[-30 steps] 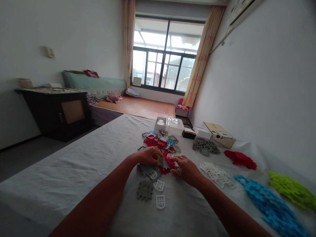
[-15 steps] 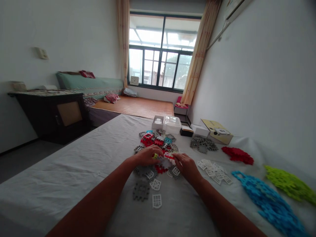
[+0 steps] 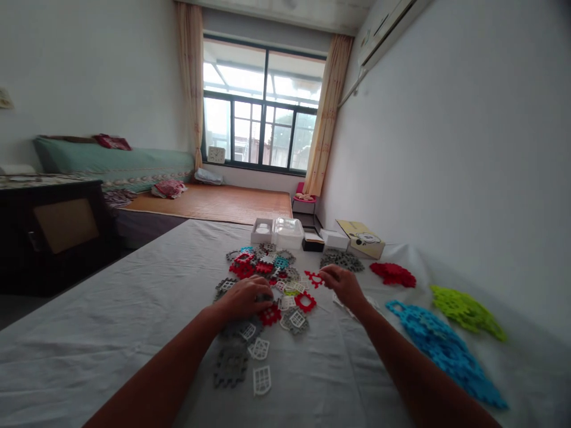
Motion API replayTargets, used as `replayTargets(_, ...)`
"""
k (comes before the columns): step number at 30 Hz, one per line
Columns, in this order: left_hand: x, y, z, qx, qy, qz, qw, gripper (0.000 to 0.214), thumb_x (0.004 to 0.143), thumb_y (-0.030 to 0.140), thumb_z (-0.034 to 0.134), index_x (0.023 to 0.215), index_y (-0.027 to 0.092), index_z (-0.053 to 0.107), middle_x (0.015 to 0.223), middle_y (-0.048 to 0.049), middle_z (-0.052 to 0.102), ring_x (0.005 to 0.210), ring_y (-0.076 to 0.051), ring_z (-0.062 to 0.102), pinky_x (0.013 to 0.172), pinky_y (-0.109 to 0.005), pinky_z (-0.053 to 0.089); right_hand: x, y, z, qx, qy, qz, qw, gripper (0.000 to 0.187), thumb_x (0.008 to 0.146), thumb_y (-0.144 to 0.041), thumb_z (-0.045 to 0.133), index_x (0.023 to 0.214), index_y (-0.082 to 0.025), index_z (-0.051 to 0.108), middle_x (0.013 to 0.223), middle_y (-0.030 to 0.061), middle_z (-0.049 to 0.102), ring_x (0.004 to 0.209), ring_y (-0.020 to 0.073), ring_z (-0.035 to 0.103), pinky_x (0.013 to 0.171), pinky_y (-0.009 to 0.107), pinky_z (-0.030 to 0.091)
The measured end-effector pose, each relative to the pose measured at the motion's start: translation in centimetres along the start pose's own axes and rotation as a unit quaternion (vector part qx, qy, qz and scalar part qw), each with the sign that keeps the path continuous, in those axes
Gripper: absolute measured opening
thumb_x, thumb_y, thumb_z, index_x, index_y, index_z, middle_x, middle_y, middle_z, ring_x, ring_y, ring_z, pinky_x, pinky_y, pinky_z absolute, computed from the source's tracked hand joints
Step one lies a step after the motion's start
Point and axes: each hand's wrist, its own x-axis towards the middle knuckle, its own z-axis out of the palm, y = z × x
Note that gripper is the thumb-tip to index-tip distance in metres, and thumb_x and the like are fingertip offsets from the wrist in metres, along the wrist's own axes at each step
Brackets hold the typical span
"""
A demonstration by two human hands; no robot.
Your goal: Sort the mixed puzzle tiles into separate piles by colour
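Note:
A mixed heap of flat plastic puzzle pieces (image 3: 267, 267), red, grey, white and teal, lies in the middle of a grey sheet (image 3: 134, 309). My left hand (image 3: 244, 297) rests knuckles-up on the near edge of the heap, fingers curled over pieces I cannot make out. My right hand (image 3: 343, 284) is to the right of the heap and pinches a red piece (image 3: 314, 277) at its fingertips. A red ring piece (image 3: 306, 301) and a grey piece (image 3: 295, 320) lie between the hands.
Sorted piles lie to the right: grey (image 3: 342, 260), red (image 3: 392, 273), blue (image 3: 439, 345), green (image 3: 466, 309). Small boxes (image 3: 285, 232) and a cardboard box (image 3: 362, 238) stand at the far edge. A dark cabinet (image 3: 53, 226) and a mat-covered bed (image 3: 209, 202) lie beyond.
My right hand has lifted a red piece out of the heap and moved right with it. My left hand stays on the heap. The camera has turned right.

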Motion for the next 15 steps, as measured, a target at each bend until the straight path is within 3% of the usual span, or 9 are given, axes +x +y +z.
replayTargets(3,-0.1,-0.2,0.1,0.012,0.001,0.001,1.000,0.021,0.083,0.039,0.057,0.094,0.024,0.067,0.099,-0.0032,0.062,0.095,-0.018,0.056,0.084,-0.026,0.041,1.4,4.6,-5.0,-0.055,0.046,0.055,0.996,0.030,0.083,-0.041,0.047,0.089,-0.019,0.066,0.068,0.0039,0.069,0.060,0.0191,0.063,0.058,0.029,0.048)
replayTargets(8,0.0,-0.3,0.2,0.024,-0.003,-0.001,1.000,0.018,0.082,0.037,0.058,0.093,0.024,0.066,0.099,-0.0030,0.062,0.095,-0.018,0.056,0.084,-0.026,0.042,2.6,13.0,-12.9,-0.180,0.144,0.173,0.958,0.023,0.072,-0.032,0.052,0.079,-0.018,0.069,0.079,0.0108,0.071,0.076,0.0238,0.066,0.066,0.032,0.046)
replayTargets(11,0.1,-0.3,0.3,0.026,-0.004,-0.001,1.000,0.018,0.082,0.037,0.059,0.093,0.024,0.065,0.100,-0.0028,0.062,0.096,-0.018,0.056,0.084,-0.026,0.042,2.3,16.7,-15.3,-0.225,0.161,0.233,0.932,0.018,0.066,-0.029,0.055,0.071,-0.017,0.068,0.075,0.0117,0.071,0.075,0.0267,0.066,0.067,0.035,0.047)
replayTargets(15,0.0,-0.4,0.3,0.010,0.008,-0.005,1.000,0.018,0.084,0.036,0.056,0.093,0.024,0.065,0.099,-0.0030,0.062,0.094,-0.018,0.057,0.084,-0.027,0.043,2.0,19.4,-16.0,-0.256,0.169,0.277,0.911,0.019,0.065,-0.023,0.054,0.073,-0.014,0.068,0.078,0.0164,0.070,0.076,0.0304,0.066,0.069,0.040,0.048)
